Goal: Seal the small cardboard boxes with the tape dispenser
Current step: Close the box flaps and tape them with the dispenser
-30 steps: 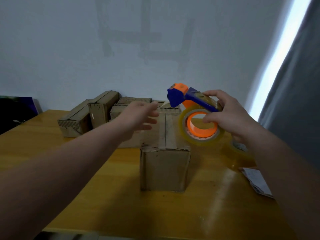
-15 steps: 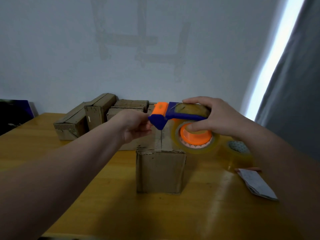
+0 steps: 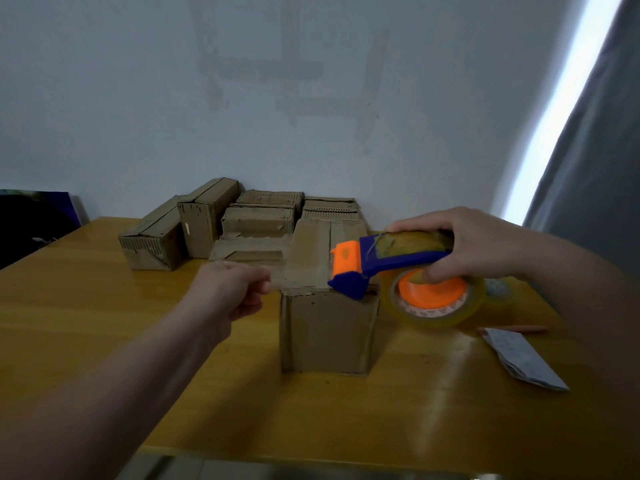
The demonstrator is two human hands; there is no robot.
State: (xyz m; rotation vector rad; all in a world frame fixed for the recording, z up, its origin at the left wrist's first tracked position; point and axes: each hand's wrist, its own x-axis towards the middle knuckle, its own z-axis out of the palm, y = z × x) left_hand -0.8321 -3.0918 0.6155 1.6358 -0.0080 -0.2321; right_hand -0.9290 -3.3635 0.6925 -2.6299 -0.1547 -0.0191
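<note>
**Wooden surface, with the dispenser head on the near box**

Yellow wooden surface (image 3: 104, 323) stands against a pale wall (image 3: 138, 98), and a grey curtain (image 3: 595, 150) hangs on the right. One small cardboard box (image 3: 329, 334) stands in the middle of the surface, near to you, with its top flaps closed.

Your right hand (image 3: 474, 247) holds the tape dispenser (image 3: 391, 259). Its grip is clamped around the blue handle, and the fingers go under it, into the orange core. The orange and blue head of the dispenser lies on the near right edge of the box top. The clear roll hangs just beside the right side of the box.

Your left hand (image 3: 228, 292) is just left of the box, at the level of its top. Its grip is curled together, and nothing can be seen inside it.

More cardboard boxes (image 3: 207, 223) are grouped at the far side, by the wall. A second tape roll (image 3: 498, 289) and a folded paper (image 3: 523, 358) lie on the right.
</note>
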